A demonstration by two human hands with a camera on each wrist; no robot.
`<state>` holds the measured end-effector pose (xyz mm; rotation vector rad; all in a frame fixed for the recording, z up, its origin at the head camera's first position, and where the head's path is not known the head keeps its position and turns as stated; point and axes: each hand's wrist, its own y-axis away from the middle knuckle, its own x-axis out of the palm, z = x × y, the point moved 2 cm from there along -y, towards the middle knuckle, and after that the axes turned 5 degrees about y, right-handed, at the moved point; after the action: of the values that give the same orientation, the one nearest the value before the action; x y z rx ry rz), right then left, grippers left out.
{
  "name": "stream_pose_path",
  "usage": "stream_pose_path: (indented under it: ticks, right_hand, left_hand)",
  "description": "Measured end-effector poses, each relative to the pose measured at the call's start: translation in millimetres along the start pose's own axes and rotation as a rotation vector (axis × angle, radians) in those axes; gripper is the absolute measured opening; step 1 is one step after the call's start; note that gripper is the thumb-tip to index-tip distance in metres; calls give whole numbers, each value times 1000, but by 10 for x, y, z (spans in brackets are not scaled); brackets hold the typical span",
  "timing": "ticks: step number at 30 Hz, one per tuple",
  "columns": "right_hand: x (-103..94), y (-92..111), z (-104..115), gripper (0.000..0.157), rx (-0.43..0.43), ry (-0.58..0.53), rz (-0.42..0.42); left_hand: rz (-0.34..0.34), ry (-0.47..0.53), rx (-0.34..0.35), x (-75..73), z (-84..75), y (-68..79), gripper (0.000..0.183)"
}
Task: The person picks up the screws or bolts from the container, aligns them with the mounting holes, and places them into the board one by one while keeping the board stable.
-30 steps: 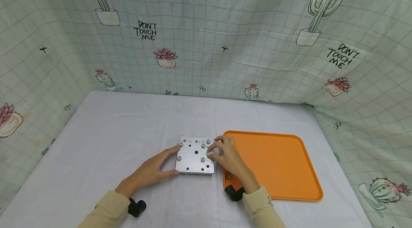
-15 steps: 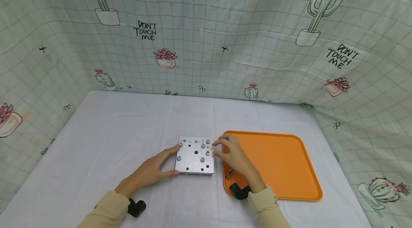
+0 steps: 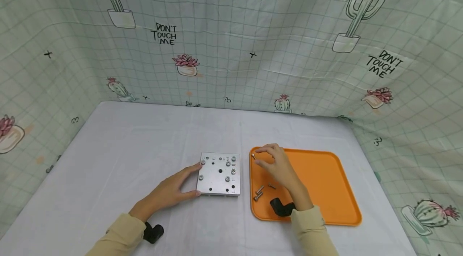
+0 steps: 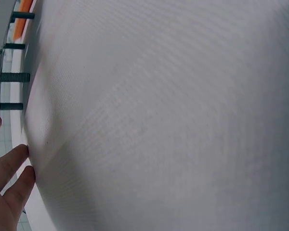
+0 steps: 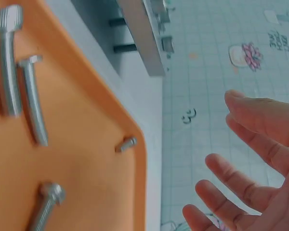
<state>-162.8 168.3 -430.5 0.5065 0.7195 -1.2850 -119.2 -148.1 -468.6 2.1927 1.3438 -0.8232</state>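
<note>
My left hand rests its thumb and index fingertips against the left edge of a square silver metal plate, other fingers extended at the tabletop in the left wrist view. Several socket head screws stand in the plate's holes, and threaded shanks poke out beneath it. Over the left part of an orange tray, my right hand has its thumb and fingers apart, nothing between them. Just by these fingertips a small screw lies near the tray's far left corner.
More loose screws lie in the tray: a thick one, a thinner one beside it, and another apart. White cloth covers the table. A printed curtain closes off the back and sides.
My right hand has let go of a screw at the plate's right side and moved right, over the tray, uncovering the loose screws there. My left hand and the plate stay put.
</note>
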Motion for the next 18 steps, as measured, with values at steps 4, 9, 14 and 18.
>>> stream_pose_path:
  ticks: [4,9,14,18]
  right_hand:
    - [-70,46,-69,35,15,1,-2]
    - [-112,121,-155,36,17,17,1]
    - [-124,198,-242,35,29,33,21]
    - [-119,268,-311,32,32,46,44]
  left_hand:
    - [7,2,2,7,-10,-8,73]
    - [5,-2,7,18,-8,-11,73]
    - [-1,-5,17,27,-8,-15,73]
    - [-3,-5,21,26,-15,-14,72]
